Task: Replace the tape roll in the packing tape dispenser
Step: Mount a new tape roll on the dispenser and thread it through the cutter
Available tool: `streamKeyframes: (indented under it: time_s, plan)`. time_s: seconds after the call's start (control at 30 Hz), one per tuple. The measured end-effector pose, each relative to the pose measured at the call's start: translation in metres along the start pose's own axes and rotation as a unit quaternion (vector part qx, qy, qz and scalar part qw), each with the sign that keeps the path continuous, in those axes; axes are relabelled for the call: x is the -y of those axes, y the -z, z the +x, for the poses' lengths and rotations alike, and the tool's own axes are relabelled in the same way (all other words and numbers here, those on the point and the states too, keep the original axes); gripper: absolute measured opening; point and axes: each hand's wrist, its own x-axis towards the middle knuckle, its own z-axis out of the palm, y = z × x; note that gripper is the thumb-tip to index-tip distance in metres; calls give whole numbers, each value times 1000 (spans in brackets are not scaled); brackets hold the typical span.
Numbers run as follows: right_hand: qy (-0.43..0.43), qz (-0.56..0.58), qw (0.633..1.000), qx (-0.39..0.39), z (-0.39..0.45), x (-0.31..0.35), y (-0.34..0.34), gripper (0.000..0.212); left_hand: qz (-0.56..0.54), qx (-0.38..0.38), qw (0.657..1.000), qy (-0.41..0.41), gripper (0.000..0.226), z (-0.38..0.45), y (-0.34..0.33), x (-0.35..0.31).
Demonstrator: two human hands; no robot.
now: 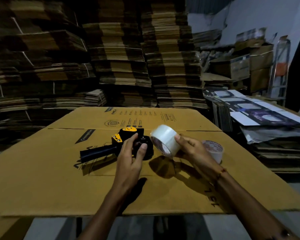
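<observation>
Head view: stacks of flattened cartons (121, 54) fill the background, floor to top of frame. Flat cardboard sheet (42, 170) covers the tabletop, print facing up. On it, near centre, lies the black-and-yellow tape dispenser (111, 146) on its side, handle pointing left. Left hand (132, 153) rests on the dispenser's round hub end, fingers spread and lightly curled over it, thumb on the hub; not a closed grasp. Right hand (192, 149) holds a full clear tape roll (164, 140) raised off the sheet, tilted, just right of the dispenser, fingertips pinching its far rim. Second roll (215, 150), thinner, sits on the sheet behind the right hand, partly hidden. Thread bracelet (221, 173) on right wrist.
</observation>
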Motion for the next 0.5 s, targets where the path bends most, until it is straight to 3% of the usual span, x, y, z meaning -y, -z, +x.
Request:
streamKeyframes:
  time_s: [0.13, 0.4, 0.5]
  plan:
    - [12, 35, 999, 40, -31, -1, -16, 43, -101, 76, 991, 40, 73, -23, -4, -21]
    - [20, 78, 993, 86, -50, -5, -23, 44, -171, 77, 979, 84, 81, -34, 2, -31]
    - [10, 126, 987, 96, -50, -9, -23, 34, -154, 55, 985, 60, 79, -37, 2, -31]
